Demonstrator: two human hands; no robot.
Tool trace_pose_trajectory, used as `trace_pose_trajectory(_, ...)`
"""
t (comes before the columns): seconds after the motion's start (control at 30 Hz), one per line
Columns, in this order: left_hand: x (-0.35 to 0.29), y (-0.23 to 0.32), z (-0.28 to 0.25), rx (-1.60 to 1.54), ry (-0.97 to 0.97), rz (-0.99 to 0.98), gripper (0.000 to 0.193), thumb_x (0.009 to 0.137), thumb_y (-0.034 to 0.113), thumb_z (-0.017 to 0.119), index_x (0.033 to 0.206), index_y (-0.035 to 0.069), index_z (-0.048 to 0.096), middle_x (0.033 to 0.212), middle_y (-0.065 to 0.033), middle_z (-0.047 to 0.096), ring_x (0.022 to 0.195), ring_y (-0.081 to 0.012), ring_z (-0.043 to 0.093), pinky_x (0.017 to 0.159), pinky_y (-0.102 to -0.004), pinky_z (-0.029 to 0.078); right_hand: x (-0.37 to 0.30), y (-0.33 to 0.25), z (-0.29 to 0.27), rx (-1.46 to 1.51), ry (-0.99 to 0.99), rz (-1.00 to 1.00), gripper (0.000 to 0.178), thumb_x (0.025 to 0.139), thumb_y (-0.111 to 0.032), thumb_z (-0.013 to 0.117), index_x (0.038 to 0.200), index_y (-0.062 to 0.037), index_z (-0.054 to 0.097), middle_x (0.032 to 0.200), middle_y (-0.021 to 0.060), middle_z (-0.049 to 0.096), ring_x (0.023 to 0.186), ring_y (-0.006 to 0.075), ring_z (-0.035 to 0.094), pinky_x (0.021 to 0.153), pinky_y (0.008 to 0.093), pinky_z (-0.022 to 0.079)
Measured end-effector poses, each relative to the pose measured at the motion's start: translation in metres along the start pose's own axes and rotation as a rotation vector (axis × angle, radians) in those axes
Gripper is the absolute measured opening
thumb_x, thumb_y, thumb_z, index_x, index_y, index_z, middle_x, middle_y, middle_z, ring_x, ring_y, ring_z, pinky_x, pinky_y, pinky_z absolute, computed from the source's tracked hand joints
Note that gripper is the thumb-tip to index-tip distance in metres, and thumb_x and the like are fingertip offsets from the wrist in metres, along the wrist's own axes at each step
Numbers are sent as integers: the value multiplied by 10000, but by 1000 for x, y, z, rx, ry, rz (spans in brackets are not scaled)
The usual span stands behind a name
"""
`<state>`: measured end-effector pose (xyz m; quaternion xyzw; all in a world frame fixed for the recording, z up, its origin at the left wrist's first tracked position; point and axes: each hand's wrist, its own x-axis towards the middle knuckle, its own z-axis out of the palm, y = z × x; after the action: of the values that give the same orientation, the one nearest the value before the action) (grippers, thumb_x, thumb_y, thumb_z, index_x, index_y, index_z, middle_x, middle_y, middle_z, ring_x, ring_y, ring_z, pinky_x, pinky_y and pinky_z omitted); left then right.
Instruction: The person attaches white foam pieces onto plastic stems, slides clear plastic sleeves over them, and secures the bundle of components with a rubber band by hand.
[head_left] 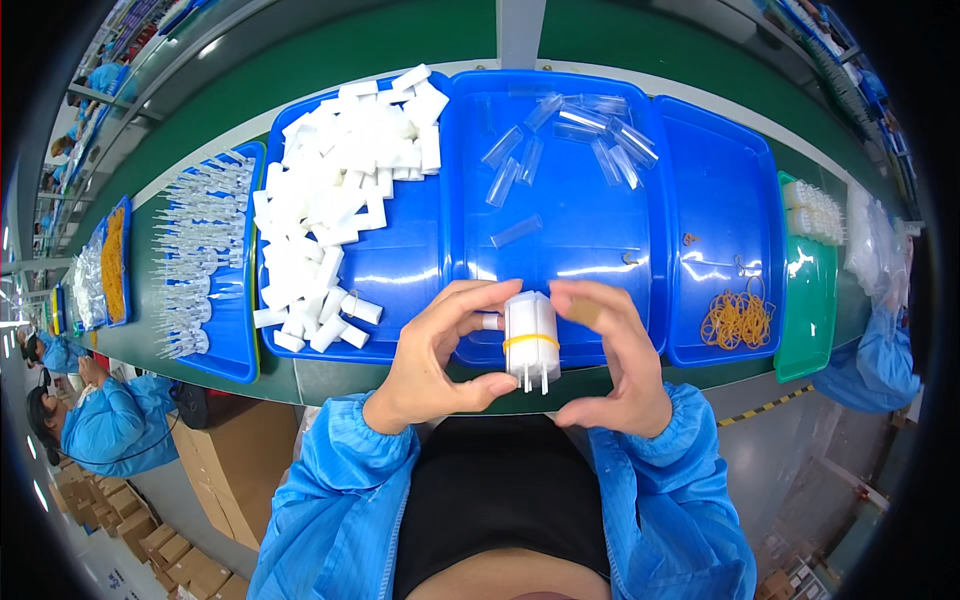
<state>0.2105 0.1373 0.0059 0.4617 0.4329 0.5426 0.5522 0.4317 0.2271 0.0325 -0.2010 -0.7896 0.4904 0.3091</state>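
In front of my body, my left hand [435,350] grips a bundle of white plastic pieces [530,325], its thumb and fingers against the left side. A yellow rubber band [531,341] runs around the bundle's middle. Thin white prongs stick out of the end nearest me. To the right, my right hand [625,365] curves around the bundle with thumb and fingers spread; its fingertips are close to the far end, and whether they touch it I cannot tell. A tape-like tan wrap covers one right finger, and a pale band circles a left finger.
Blue trays stand side by side: one with white blocks [345,150], one with clear tubes [517,231], one with yellow rubber bands [738,320]. White pronged parts [200,250] fill a tray at left. A green tray [808,300] at right holds white bundles [813,212]. Co-workers sit at left.
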Motion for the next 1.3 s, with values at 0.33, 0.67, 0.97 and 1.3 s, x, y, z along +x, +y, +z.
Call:
trace_pose_trajectory(0.33, -4, -13, 5, 161, 6, 171, 741, 722, 186, 894, 1336, -37, 544, 1287, -149, 538, 1196, -241, 572, 1034, -373, 480, -5, 6, 1, 2, -118, 118, 722, 857, -320, 790, 1440, 1, 509, 1411, 199, 528, 1283, 342, 533, 1069, 401, 430)
trace_pose_trajectory(0.67, -3, -19, 20, -116, 181, 44, 729, 780, 175, 863, 1358, -59, 485, 1303, -141, 553, 1209, -232, 576, 1059, -379, 457, -4, 23, 12, 212, -31, 169, 696, 928, -337, 727, 1473, 7, 465, 1419, 201, 523, 1288, 343, 544, 1089, 399, 422)
trace_pose_trajectory(0.97, 3, 0, 29, -329, 121, -239, 539, 950, 249, 725, 1339, -41, 491, 1268, -159, 591, 1129, -194, 616, 945, -333, 520, 4, 14, 3, -321, 63, -59, 775, 769, -187, 850, 1447, -33, 506, 1214, 144, 634, 1049, 326, 615, 921, 375, 502)
trace_pose_trajectory(1.3, 8, 9, 19, 679, 4, 304, 874, 662, 34, 911, 1433, 68, 500, 1356, -166, 493, 1135, -265, 598, 938, -358, 566, -2, 8, 2, 447, 62, 505, 690, 909, -166, 752, 1487, -28, 403, 932, 86, 714, 883, 133, 659, 850, 299, 497)
